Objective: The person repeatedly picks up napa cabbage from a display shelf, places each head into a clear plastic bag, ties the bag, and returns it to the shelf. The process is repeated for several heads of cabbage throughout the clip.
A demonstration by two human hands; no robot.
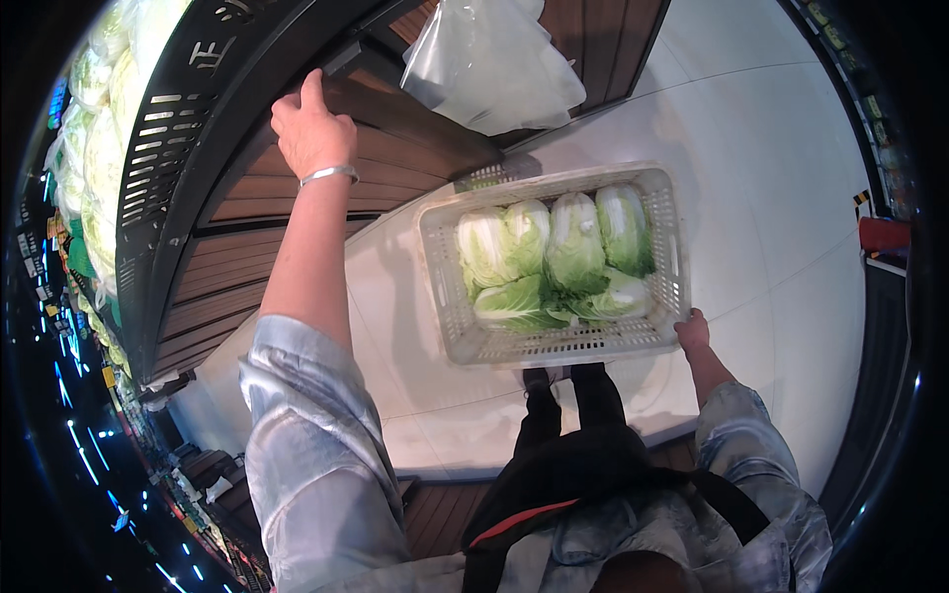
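My left hand (317, 130), with a silver bracelet at the wrist, is up at the dark edge of a wood-slatted display stand (252, 194). Its fingers curl at that edge, and their tips are partly hidden. Low on the right, my right hand (692, 330) grips the near right corner of a pale, perforated plastic crate (556, 354). Inside the crate lie several napa cabbages (575, 241), white at the base and green at the leaf tips. The crate is in front of my feet; its underside is hidden.
Clear plastic bags (493, 70) hang against the stand's slatted side. A black slotted guard (159, 159) fronts wrapped cabbages (100, 159) on the left. Pale floor tiles (749, 178) surround the crate. Along the right run dark shelving (878, 326) and a red object (884, 235).
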